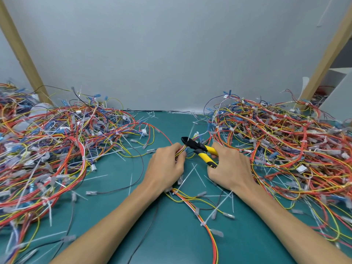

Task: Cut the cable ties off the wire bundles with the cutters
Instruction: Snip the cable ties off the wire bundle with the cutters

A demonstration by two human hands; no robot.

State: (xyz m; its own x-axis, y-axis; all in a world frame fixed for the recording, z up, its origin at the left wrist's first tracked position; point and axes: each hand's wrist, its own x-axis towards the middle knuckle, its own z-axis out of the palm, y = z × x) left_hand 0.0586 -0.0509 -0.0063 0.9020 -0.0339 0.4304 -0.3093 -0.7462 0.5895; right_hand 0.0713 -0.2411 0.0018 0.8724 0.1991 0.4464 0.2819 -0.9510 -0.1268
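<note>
The left hand grips a wire bundle in the middle of the counter. The right hand holds the cutters. Their black tip sits right by the wires and the left fingers. If it bites a wire instead of the tie, the wire gets cut. A finger could get nipped too.

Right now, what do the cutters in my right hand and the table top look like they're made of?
Cutters: dark, matt head, probably blackened steel; yellow-and-black handles look like moulded plastic or rubber sleeves. Table top: smooth, uniform teal sheet with little shine, likely a rubber or vinyl mat.
</note>
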